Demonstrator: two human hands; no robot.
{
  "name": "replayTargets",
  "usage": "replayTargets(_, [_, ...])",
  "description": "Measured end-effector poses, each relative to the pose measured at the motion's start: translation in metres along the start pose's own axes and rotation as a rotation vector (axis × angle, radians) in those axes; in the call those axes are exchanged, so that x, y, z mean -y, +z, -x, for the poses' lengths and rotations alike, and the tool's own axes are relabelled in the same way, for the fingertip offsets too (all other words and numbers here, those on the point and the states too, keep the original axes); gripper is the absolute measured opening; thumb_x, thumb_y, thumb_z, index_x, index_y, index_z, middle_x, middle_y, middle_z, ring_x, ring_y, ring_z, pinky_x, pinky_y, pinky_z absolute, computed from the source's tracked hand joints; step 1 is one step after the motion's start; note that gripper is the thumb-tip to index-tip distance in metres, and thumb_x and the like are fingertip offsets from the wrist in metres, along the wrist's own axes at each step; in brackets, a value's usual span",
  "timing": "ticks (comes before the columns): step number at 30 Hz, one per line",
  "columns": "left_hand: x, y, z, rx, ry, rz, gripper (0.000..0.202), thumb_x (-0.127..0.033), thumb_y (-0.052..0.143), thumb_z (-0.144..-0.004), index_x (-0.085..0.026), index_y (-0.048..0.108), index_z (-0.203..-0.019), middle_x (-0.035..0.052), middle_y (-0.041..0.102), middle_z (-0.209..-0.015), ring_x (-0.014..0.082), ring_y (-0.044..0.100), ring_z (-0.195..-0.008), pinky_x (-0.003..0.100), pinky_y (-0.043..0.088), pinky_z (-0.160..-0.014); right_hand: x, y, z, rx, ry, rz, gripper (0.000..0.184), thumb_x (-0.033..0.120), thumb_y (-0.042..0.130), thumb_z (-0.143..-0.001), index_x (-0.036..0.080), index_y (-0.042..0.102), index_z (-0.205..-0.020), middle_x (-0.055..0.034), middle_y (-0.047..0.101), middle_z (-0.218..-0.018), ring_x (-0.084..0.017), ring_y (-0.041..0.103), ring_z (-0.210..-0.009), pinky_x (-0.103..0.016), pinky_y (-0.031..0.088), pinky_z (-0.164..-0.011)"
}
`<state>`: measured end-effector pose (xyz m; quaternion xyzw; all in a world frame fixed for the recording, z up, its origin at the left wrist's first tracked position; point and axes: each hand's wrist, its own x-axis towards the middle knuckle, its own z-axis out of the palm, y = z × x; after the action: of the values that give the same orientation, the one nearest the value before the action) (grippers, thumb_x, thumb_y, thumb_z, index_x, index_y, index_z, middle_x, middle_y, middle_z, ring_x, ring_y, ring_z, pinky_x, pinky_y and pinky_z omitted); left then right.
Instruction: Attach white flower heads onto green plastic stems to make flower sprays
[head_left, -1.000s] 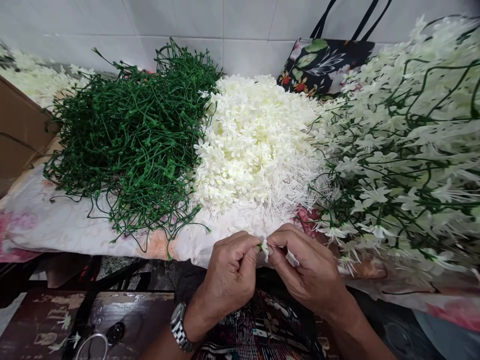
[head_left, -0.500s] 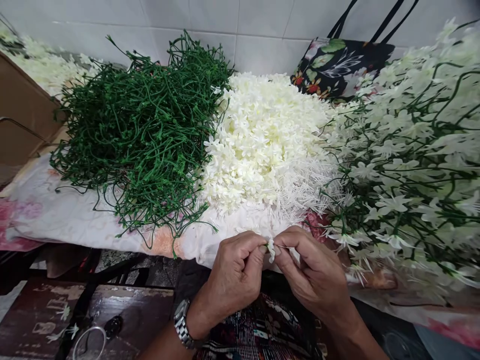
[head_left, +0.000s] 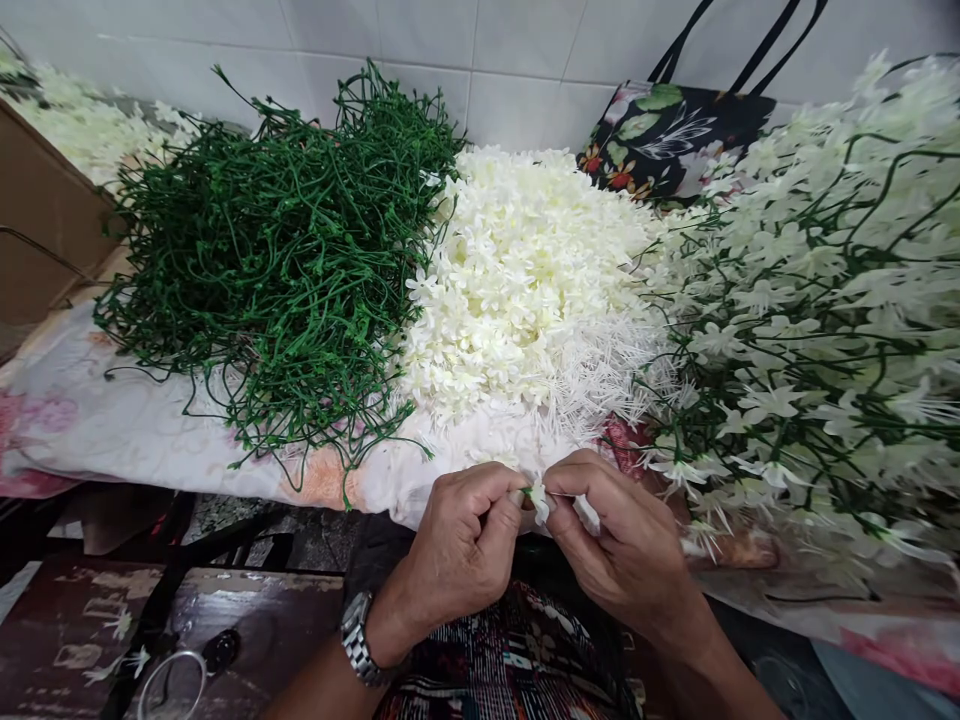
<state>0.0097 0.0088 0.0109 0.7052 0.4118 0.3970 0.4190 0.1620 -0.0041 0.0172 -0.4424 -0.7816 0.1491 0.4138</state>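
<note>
My left hand (head_left: 466, 540) is closed in a pinch, and a short green tip of an artificial stem (head_left: 526, 493) shows at its fingertips. Opposite it, my right hand (head_left: 624, 535) pinches a small white artificial flower (head_left: 539, 503) that meets the green tip. A thin pale strand passes by the right fingers; the rest of both pieces is hidden in the hands. Beyond them lie a heap of loose white flower heads (head_left: 517, 270) and a patch of white stamens (head_left: 600, 375). A tangle of green stems (head_left: 300, 230) lies to the left.
Flowers on green stems (head_left: 810, 330) form a big pile at the right. A black floral bag (head_left: 675, 140) leans against the tiled wall (head_left: 420, 30). A cardboard box (head_left: 45, 210) stands at the left. Flowered cloth (head_left: 150, 430) covers the table; a brown surface (head_left: 255, 620) is below.
Both hands keep their pinch near the same place. Slightly more green shows between the left fingertips and the white flower. The view has shifted slightly.
</note>
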Motion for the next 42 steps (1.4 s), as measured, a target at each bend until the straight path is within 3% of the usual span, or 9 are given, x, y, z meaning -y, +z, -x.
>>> replayTargets(4, [-0.001,0.002,-0.001,-0.031,0.024,-0.009,0.028,-0.016,0.039,-0.086,-0.019,0.044,-0.059,-0.0041,0.040,-0.051,0.0090,0.035,-0.047,0.021,0.030,-0.046,0.000,0.005,-0.002,-0.049,0.016,-0.012,0.014,0.006,0.046,-0.084,0.019,0.050,-0.082,0.0014,0.050,-0.064,-0.010,0.049,-0.055,-0.021,0.042,-0.049])
replayTargets(21, [0.001,0.006,-0.002,-0.076,-0.020,-0.021,0.026,-0.012,0.038,-0.083,-0.020,0.036,-0.058,-0.0053,0.035,-0.052,0.0089,0.034,-0.048,0.022,0.028,-0.047,-0.002,0.012,-0.003,-0.019,-0.040,0.052,0.017,0.004,0.044,-0.085,0.020,0.048,-0.088,-0.0004,0.051,-0.069,-0.012,0.051,-0.062,-0.023,0.045,-0.055])
replayTargets(28, [-0.004,-0.004,-0.002,0.043,-0.161,0.188,0.018,-0.018,0.042,-0.080,-0.016,0.055,-0.067,-0.0030,0.046,-0.054,0.0106,0.044,-0.052,0.022,0.035,-0.051,-0.006,0.002,0.001,-0.014,-0.049,0.006,0.014,0.005,0.048,-0.085,0.019,0.052,-0.086,0.0002,0.053,-0.067,-0.011,0.051,-0.060,-0.022,0.044,-0.054])
replayTargets(33, [-0.007,-0.006,-0.003,0.063,-0.260,0.274,0.022,-0.023,0.043,-0.080,-0.016,0.053,-0.062,-0.0047,0.042,-0.049,0.0088,0.039,-0.045,0.021,0.032,-0.047,-0.005,0.000,0.005,-0.018,-0.070,-0.020,0.016,0.003,0.049,-0.084,0.017,0.053,-0.090,-0.0026,0.055,-0.074,-0.011,0.054,-0.069,-0.022,0.046,-0.061])
replayTargets(38, [-0.007,-0.004,-0.001,0.015,-0.256,0.325,0.017,-0.021,0.046,-0.078,-0.016,0.054,-0.064,-0.0042,0.043,-0.052,0.0089,0.039,-0.048,0.021,0.035,-0.049,-0.001,-0.006,0.003,0.020,-0.031,-0.038,0.012,0.006,0.051,-0.085,0.016,0.055,-0.089,-0.0026,0.056,-0.075,-0.011,0.054,-0.069,-0.022,0.045,-0.061])
replayTargets(42, [-0.011,-0.002,0.001,-0.008,-0.195,0.242,0.018,-0.016,0.046,-0.079,-0.016,0.055,-0.063,-0.0031,0.047,-0.056,0.0094,0.043,-0.053,0.020,0.037,-0.053,0.002,-0.012,0.001,0.030,-0.030,-0.027,0.011,0.006,0.052,-0.084,0.016,0.055,-0.087,-0.0021,0.057,-0.074,-0.010,0.054,-0.068,-0.021,0.045,-0.061])
